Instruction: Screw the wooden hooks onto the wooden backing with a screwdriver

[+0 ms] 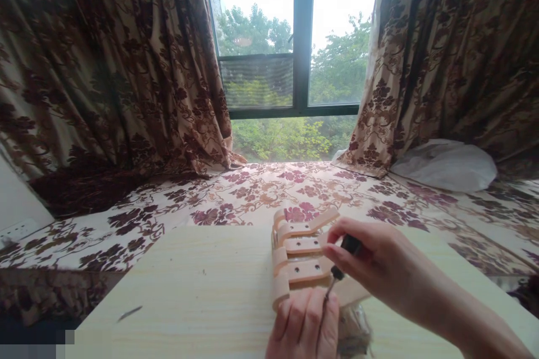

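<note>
Our right hand (364,249) pinches a black-handled screwdriver (350,245); our left hand (305,322) grips the tan banded piece (306,272), reaching the bench's (197,275) far edge; apparently we're working its fasteners (317,266); next calls for careful alignment.

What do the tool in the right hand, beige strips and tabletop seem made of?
Tool: dark, smooth handle, probably plastic; slim greyish shaft, likely metal. Beige strips: smooth, evenly coloured, curved; perhaps leather or plastic. Tabletop: pale, matte-looking wood or laminate, judging by grain.
</note>
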Demonstrator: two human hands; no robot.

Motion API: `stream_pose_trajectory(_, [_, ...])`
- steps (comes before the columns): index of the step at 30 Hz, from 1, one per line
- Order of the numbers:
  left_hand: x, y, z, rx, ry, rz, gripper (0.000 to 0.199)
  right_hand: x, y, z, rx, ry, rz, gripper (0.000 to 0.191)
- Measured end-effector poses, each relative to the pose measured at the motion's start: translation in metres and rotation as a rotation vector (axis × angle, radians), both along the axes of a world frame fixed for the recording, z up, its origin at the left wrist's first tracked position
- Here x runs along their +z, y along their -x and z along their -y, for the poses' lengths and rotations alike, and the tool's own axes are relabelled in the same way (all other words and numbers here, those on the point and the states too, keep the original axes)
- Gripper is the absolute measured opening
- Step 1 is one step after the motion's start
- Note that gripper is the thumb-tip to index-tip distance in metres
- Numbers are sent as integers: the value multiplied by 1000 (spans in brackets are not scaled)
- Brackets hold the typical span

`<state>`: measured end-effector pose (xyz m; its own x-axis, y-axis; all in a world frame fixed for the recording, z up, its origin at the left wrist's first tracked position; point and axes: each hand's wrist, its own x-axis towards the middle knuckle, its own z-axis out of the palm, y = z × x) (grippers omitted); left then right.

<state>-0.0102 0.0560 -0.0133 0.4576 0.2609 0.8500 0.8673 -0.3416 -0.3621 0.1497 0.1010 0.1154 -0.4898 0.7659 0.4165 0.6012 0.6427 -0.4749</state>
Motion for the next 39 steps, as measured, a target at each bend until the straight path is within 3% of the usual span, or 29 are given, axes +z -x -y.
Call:
stream_pose_trajectory(4, [1, 0, 2, -19, 39, 5, 31, 2, 3, 2, 112, -13, 14, 31])
stream_pose_trajectory(9, [0, 1, 0, -16, 21, -11, 33, -9, 10, -14, -120, -8, -85, 38])
stream_pose_trajectory(11, [0, 1, -1, -12, 8, -6, 30, -8, 7, -13, -136, -1, -80, 36])
stream_pose_trajectory(14, [0, 1, -2, -6, -7, 6, 30, -1, 1, -3, -17, 9, -30, 26])
stream_pose_trajectory(17, [1, 1, -1, -10, 6, -7, 31, 3, 0, 3, 91, -6, 12, 32])
stream_pose_trajectory(24, [-2, 3, -1, -17, 16, -11, 36, -5, 6, -11, -201, 18, -23, 42])
stream_pose_trajectory(26, [-2, 3, -1, -14, 17, -6, 35, -2, 2, -7, -158, 13, 3, 38])
stream_pose_trajectory(29, [-1, 2, 1, -5, 37, -10, 33, 4, -4, 2, 25, 15, 48, 25])
stream_pose_trajectory(32, [1, 2, 3, -3, 41, -22, 31, 5, -3, 4, 114, 22, 59, 27])
stream_pose_trajectory(39, [-1, -2, 2, -17, 45, 35, 33, -6, 8, -11, -124, 13, -60, 37])
